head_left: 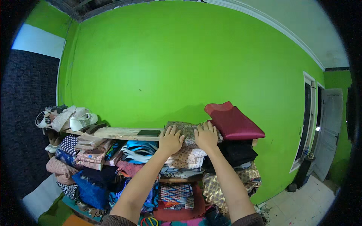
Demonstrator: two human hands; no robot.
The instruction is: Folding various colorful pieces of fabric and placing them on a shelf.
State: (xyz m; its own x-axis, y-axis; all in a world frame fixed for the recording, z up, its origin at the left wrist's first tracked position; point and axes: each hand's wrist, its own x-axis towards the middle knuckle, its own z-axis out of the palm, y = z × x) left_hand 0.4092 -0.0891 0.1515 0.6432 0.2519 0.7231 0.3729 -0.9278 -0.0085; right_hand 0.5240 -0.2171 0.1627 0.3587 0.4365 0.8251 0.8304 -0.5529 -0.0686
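Observation:
Both my arms reach forward to the top of a wooden shelf full of folded cloth. My left hand (pixel 171 140) lies flat, fingers spread, on the left side of a folded patterned brown-green cloth (pixel 184 129). On its right side rests my right hand (pixel 206 137), fingers stretched out too. Just right of that hand, a shiny dark red folded cloth (pixel 241 122) sits on the shelf top, its upper part rising against the wall. Below my hands is a cream cloth with small dark spots (pixel 187 157).
White shoes (pixel 83 119) and other items crowd the left end of the shelf top (pixel 117 132). A flat dark object (pixel 148 132) lies beside my left hand. Stacks of folded clothes, including a blue one (pixel 90 190), fill the shelves below. Behind stands a green wall (pixel 151 67); a white door (pixel 327 132) is far right.

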